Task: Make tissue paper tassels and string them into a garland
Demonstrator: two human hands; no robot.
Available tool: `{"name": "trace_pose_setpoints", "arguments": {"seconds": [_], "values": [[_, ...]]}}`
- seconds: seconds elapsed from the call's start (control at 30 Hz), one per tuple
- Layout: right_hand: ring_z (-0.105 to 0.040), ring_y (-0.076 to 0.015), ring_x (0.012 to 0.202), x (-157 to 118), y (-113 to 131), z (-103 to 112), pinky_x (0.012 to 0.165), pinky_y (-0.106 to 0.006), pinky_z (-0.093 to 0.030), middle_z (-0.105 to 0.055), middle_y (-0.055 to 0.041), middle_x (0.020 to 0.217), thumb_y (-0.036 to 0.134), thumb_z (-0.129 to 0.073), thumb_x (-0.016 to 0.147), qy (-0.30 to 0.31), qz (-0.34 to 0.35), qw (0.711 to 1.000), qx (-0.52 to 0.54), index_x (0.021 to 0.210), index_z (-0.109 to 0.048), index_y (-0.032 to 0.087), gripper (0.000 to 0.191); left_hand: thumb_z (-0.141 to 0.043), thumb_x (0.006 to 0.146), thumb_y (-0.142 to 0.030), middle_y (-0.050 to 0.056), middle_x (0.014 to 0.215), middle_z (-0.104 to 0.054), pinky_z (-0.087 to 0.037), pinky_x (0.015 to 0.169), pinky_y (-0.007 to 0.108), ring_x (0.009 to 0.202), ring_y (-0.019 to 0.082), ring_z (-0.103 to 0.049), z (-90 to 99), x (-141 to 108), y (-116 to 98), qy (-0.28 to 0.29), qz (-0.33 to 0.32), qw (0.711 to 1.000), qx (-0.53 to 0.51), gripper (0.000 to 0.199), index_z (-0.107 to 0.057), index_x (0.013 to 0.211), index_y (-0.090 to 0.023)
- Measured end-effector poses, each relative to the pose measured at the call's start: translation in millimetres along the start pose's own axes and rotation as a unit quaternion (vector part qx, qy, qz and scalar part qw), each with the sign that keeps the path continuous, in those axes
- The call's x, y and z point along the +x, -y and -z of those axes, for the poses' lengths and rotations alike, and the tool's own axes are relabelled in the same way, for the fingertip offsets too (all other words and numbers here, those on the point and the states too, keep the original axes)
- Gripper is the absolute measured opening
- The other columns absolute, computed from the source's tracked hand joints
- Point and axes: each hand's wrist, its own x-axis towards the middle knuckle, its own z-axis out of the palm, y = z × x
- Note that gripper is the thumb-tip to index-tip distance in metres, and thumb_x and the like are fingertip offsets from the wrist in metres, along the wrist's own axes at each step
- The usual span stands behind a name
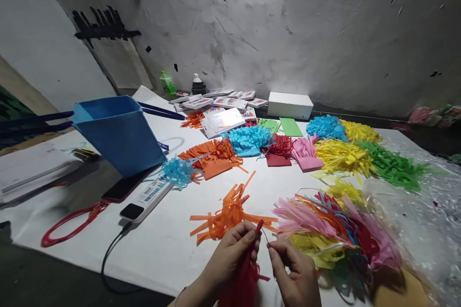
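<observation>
My left hand (232, 249) is closed around a red fringed paper tassel (240, 284), whose rolled top sticks up past the fingers and whose strips hang below. Between the thumb and fingertips of my right hand (297, 271) is the end of a thin string (265, 236), which runs to the top of the tassel. Just beyond my hands, loose orange paper strips (230, 213) lie on the white table (144, 259). To the right rests a bunch of mixed pink, orange, blue and red tassels (334, 225), with yellow strips under it.
Fringed paper bundles, among them orange (216, 158), blue (250, 139) and green (392, 165), line the table's middle. Flat packs (223, 122) and a white box (290, 105) sit behind. At left stand a blue paper holder (120, 136) and a white device (144, 204) with a cable. Clear plastic (425, 225) covers the right.
</observation>
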Motion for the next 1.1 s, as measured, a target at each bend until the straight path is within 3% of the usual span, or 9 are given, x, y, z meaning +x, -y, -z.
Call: {"name": "trace_pose_setpoints", "arguments": {"seconds": [0.17, 0.33, 0.47, 0.57, 0.67, 0.77, 0.87, 1.0, 1.1], "values": [[-0.052, -0.0112, 0.052, 2.9, 1.3, 2.2, 0.049, -0.021, -0.037, -0.060, -0.0005, 0.062, 0.046, -0.058, 0.092, 0.044, -0.049, 0.998, 0.025, 0.076, -0.067, 0.020, 0.032, -0.075, 0.082, -0.048, -0.004, 0.063, -0.053, -0.033, 0.054, 0.020, 0.055, 0.007, -0.044, 5.0, -3.0, -1.0, 0.037, -0.043, 0.989, 0.137, 0.037, -0.062, 0.076, -0.015], [-0.046, -0.0079, 0.040, 6.9, 3.9, 2.1, 0.040, -0.018, -0.037, -0.056, 0.0050, 0.056, 0.059, -0.069, 0.082, 0.061, -0.194, 0.958, 0.203, 0.116, -0.062, 0.018, 0.054, -0.068, 0.087, -0.048, 0.001, 0.068, -0.058, -0.040, 0.065, 0.025, 0.066, 0.014, -0.053, 6.7, -6.5, -4.6, 0.055, -0.131, 0.941, 0.307, 0.037, -0.066, 0.072, -0.015], [-0.050, -0.0091, 0.046, 3.1, 2.9, -4.3, 0.042, -0.018, -0.039, -0.055, 0.0027, 0.057, 0.058, -0.063, 0.087, 0.095, -0.169, 0.962, 0.193, 0.088, -0.066, 0.016, 0.042, -0.071, 0.084, -0.049, 0.005, 0.083, -0.066, -0.046, 0.073, 0.029, 0.078, 0.019, -0.062, 2.6, -8.4, -0.5, 0.060, -0.111, 0.961, 0.247, 0.032, -0.071, 0.086, -0.017], [-0.054, -0.0117, 0.051, 1.2, -6.1, -4.6, 0.044, -0.020, -0.039, -0.057, 0.0012, 0.061, 0.050, -0.053, 0.095, 0.107, -0.082, 0.989, 0.068, 0.084, -0.064, 0.020, 0.034, -0.070, 0.084, -0.051, 0.001, 0.071, -0.061, -0.046, 0.062, 0.027, 0.063, 0.016, -0.058, 2.3, -8.3, -0.5, 0.048, -0.093, 0.977, 0.185, 0.035, -0.067, 0.079, -0.017], [-0.061, -0.0149, 0.063, 8.3, -25.4, 21.4, 0.057, -0.025, -0.047, -0.065, -0.0015, 0.072, 0.034, -0.047, 0.097, 0.093, 0.073, 0.984, -0.131, 0.087, -0.063, 0.023, 0.023, -0.070, 0.085, -0.048, 0.000, 0.071, -0.060, -0.045, 0.064, 0.024, 0.067, 0.014, -0.055, 13.7, -3.4, -14.8, -0.078, -0.184, 0.958, 0.204, 0.035, -0.065, 0.072, -0.016], [-0.067, -0.0227, 0.078, 22.4, -44.4, 70.0, 0.068, -0.034, -0.051, -0.071, -0.0076, 0.085, 0.025, -0.041, 0.096, 0.016, 0.190, 0.920, -0.343, 0.088, -0.067, 0.023, 0.027, -0.070, 0.084, -0.052, -0.001, 0.074, -0.060, -0.045, 0.068, 0.023, 0.072, 0.014, -0.055, 31.7, 3.8, -37.0, -0.215, -0.289, 0.920, 0.155, 0.035, -0.066, 0.077, -0.019], [-0.066, -0.0337, 0.086, 31.7, -44.4, 94.8, 0.069, -0.046, -0.050, -0.070, -0.0184, 0.103, 0.030, -0.044, 0.094, -0.151, 0.182, 0.823, -0.517, 0.096, -0.071, 0.018, 0.030, -0.071, 0.084, -0.050, -0.001, 0.072, -0.059, -0.045, 0.065, 0.022, 0.069, 0.014, -0.054, 35.8, 4.4, -45.9, -0.234, -0.311, 0.909, 0.151, 0.032, -0.066, 0.078, -0.019], [-0.068, -0.0277, 0.105, 26.6, -17.8, 47.9, 0.085, -0.037, -0.055, -0.069, -0.0139, 0.118, 0.037, -0.051, 0.097, -0.086, 0.235, 0.922, -0.294, 0.125, -0.063, 0.019, 0.035, -0.063, 0.093, -0.038, 0.004, 0.077, -0.066, -0.047, 0.069, 0.027, 0.072, 0.017, -0.060, 10.5, -4.3, -29.6, -0.074, -0.324, 0.893, 0.304, 0.025, -0.069, 0.079, -0.017], [-0.073, -0.0177, 0.084, 18.3, -6.4, 7.0, 0.076, -0.023, -0.056, -0.075, -0.0051, 0.095, 0.037, -0.049, 0.101, -0.011, 0.194, 0.974, -0.114, 0.105, -0.071, 0.024, 0.026, -0.057, 0.096, -0.035, 0.007, 0.077, -0.069, -0.049, 0.071, 0.028, 0.074, 0.018, -0.063, -4.3, -0.4, -21.8, 0.030, -0.338, 0.850, 0.403, 0.028, -0.071, 0.081, -0.016]]}}
